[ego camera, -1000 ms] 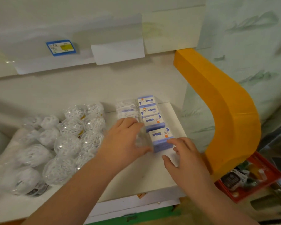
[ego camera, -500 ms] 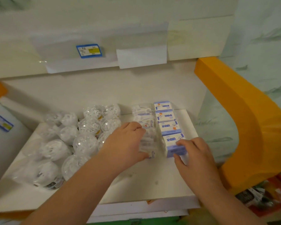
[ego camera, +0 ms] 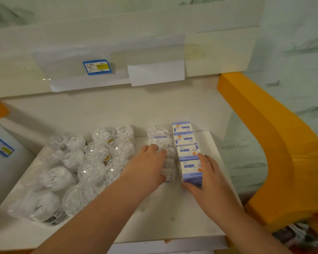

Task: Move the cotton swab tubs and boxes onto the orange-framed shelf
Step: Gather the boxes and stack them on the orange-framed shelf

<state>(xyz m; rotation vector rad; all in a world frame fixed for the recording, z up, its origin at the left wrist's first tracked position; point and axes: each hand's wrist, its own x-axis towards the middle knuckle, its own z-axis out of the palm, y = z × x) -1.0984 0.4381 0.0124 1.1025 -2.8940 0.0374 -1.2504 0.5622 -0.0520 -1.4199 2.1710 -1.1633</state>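
On the white shelf board (ego camera: 154, 220) stand several round clear tubs of cotton swabs (ego camera: 92, 169) at the left. A row of clear boxes (ego camera: 160, 136) and a row of blue-and-white boxes (ego camera: 184, 139) run front to back at the right. My left hand (ego camera: 147, 167) lies over the nearest clear box (ego camera: 170, 173), fingers curled round it. My right hand (ego camera: 207, 178) grips the nearest blue-and-white box (ego camera: 191, 170) from the front and right side. The shelf's orange frame (ego camera: 283, 153) curves along the right edge.
An upper shelf edge carries a blue price label (ego camera: 97, 66) and a white card (ego camera: 156, 72). At far left is a grey panel with another blue label (ego camera: 2, 147). A red tray of packets (ego camera: 301, 235) sits low at the right, beyond the frame.
Both hands have slid slightly forward along the rows. My right hand closed round the front blue-and-white box, my left settled on the front clear box. The view shifted left.
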